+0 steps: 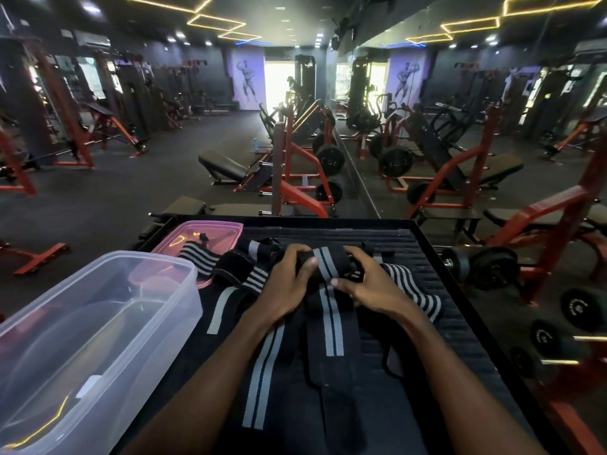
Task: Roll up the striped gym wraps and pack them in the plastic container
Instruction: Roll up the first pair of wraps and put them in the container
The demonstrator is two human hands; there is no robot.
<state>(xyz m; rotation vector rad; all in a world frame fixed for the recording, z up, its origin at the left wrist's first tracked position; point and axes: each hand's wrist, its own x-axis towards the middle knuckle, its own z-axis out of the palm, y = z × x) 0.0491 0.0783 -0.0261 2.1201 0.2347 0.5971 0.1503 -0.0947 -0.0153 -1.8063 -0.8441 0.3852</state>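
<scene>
Both my hands grip one black gym wrap with two grey stripes (323,262), partly rolled at its far end. My left hand (289,280) holds the roll's left side and my right hand (364,280) its right side. The wrap's loose tail (333,326) runs back toward me over the black ribbed surface (443,267). A second two-stripe wrap (262,366) lies flat under my left forearm. Other striped wraps lie loose to the left (230,274) and right (414,297). The clear plastic container (138,274) stands open and empty at the lower left.
A pink lid (210,231) lies behind the container with a wrap's end on it. The surface has a raised black rim (437,254) on the right. Dumbbells (492,267) sit on a rack to the right; benches and red machines fill the gym floor ahead.
</scene>
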